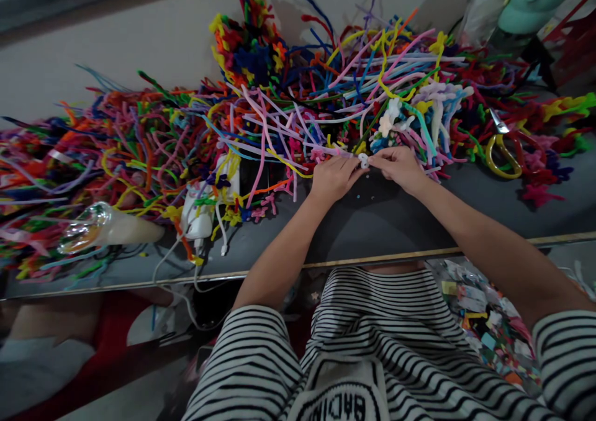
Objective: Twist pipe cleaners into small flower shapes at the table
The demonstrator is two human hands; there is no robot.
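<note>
A small white looped piece of pipe cleaner (363, 159) is held between my two hands, just above the dark tabletop. My left hand (333, 176) pinches it from the left, thumb and fingertips pressed together. From the right, my right hand (399, 167) has its thumb and forefinger closed on the other side of it. Right behind my hands lies a tangled heap of coloured pipe cleaners (288, 120). Beside my right hand are white and lilac fuzzy pieces (440, 101). Tiny scraps lie on the table (372, 228) below my fingers.
Yellow-and-red-handled scissors (503, 154) lie at the right. At the left are a white power strip (198, 213) with cables and a pale bottle-like object (135, 227). A mint-green container (531, 2) stands back right. Another person's leg (56, 318) shows lower left; scraps (488, 321) litter the floor.
</note>
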